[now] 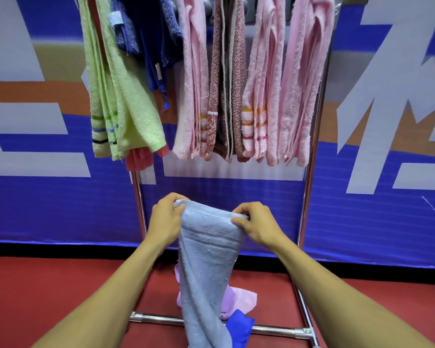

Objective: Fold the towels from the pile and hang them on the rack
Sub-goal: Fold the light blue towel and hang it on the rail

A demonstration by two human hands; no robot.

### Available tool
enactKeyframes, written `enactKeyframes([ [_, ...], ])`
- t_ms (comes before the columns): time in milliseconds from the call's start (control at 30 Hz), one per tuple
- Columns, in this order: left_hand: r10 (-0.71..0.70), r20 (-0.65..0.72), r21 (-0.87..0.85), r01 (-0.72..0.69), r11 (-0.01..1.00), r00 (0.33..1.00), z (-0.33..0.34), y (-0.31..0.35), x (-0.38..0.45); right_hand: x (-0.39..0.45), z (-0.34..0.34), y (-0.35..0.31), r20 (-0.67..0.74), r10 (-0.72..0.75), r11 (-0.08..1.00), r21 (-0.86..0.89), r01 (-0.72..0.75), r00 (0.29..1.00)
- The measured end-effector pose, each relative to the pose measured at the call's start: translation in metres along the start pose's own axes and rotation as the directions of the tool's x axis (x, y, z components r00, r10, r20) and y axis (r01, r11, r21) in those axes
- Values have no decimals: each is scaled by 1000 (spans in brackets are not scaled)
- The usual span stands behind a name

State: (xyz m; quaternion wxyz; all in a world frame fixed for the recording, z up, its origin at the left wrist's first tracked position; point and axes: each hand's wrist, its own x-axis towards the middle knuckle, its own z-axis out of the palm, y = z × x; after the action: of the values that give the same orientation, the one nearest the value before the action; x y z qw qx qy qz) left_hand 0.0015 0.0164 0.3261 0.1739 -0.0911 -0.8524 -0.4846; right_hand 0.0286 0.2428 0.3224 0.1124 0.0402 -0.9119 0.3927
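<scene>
Both hands are pinching the top hem of a pale blue towel (206,259): left hand (165,222) and right hand (258,226) are gripping opposite corners, fingers curled tight. It is hanging straight down from those fingers, and the loaded chrome rack (312,156) is standing just beyond them.

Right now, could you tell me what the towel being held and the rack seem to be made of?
Blue towel: probably cotton terry, matte, with a nubby looped surface and woven bands. Rack: metal tubing, likely chromed or polished steel, judging by its shiny, mirror-like highlights.
</scene>
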Motion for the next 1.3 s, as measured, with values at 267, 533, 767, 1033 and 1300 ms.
enactKeyframes([
  [267,16,-26,71,-14,997,1000,-13,6,6,4,-18,-8,-109,38,995,94,-28,993],
  [533,228,-318,-112,-275,955,920,-34,50,11,5,-42,-66,-502,-87,935,256,244,860],
  [767,167,-272,-109,-203,973,948,-33,37,13,1,-38,-59,-432,-91,975,145,168,897],
  [1033,-18,-183,-195,-19,981,983,-24,26,16,8,-34,-47,-325,46,974,225,29,945],
  [1300,7,-59,-352,-27,936,998,-31,29,14,5,-37,-46,-311,-83,976,166,141,947],
])
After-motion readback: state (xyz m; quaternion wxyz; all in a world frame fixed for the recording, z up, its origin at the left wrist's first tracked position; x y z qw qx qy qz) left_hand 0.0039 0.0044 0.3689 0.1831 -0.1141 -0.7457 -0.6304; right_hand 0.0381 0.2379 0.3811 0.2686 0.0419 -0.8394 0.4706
